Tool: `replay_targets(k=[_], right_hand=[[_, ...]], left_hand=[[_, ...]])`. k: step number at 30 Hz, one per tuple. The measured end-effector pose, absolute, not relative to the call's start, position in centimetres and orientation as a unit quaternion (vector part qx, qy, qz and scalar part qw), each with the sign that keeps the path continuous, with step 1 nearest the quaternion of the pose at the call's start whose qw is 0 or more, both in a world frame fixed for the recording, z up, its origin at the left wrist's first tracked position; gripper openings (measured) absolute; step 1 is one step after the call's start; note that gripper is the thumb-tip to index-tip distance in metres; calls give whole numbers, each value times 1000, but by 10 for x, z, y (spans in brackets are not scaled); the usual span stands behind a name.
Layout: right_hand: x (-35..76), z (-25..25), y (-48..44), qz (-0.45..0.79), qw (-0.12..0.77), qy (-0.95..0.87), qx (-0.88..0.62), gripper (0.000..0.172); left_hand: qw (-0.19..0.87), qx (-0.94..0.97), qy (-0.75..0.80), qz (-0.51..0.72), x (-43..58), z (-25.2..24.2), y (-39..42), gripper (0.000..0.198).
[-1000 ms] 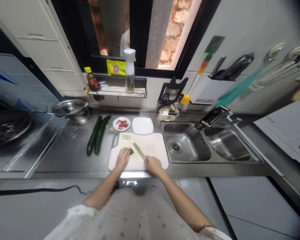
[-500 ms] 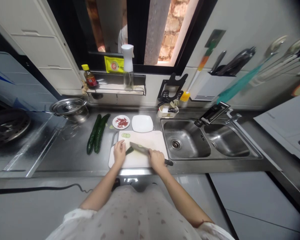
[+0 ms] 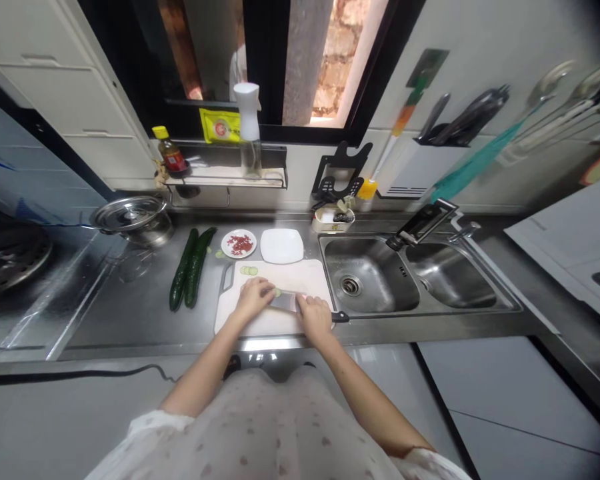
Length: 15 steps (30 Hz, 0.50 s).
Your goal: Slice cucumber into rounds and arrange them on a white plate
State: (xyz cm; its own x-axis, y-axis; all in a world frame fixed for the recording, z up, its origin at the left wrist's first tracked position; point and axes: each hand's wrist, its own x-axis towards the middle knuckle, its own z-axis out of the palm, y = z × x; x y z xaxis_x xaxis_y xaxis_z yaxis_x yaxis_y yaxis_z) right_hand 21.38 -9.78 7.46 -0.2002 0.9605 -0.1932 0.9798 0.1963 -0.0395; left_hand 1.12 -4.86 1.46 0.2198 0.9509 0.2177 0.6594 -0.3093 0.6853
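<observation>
My right hand (image 3: 315, 317) grips a kitchen knife (image 3: 284, 302) by its handle, with the wide blade pointing left over the white cutting board (image 3: 260, 327). A pale green cucumber slice (image 3: 278, 293) sits at the blade's upper edge. Close to the blade's tip, my left hand (image 3: 253, 298) has its fingers closed; a dark green bit of the cucumber piece shows at the fingertips, the rest being hidden. Several cut cucumber slices (image 3: 249, 271) overlap near the board's top left. Left of the board lie two whole cucumbers (image 3: 194, 270).
Behind the board stand a small plate (image 3: 239, 245) of chopped red bits and a bare white plate (image 3: 282, 246). A double steel sink (image 3: 373, 277) borders the board on the right. A lidded steel pot (image 3: 135, 219) is at the back left.
My left hand has moved right and up to the blade's tip, covering most of the cucumber piece that lay beside it. The knife stays in my right hand. The view has shifted slightly.
</observation>
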Motion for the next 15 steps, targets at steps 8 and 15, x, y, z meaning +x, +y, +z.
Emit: replay_targets(k=[8,15], right_hand=[[229,63,-106,-78,81,758,642,37],[241,59,-106,-87,85,740,662,38]], left_hand=[[298,631,624,351,15,8,-43,14],[291,484,752,341,-9,-8,-17,15]])
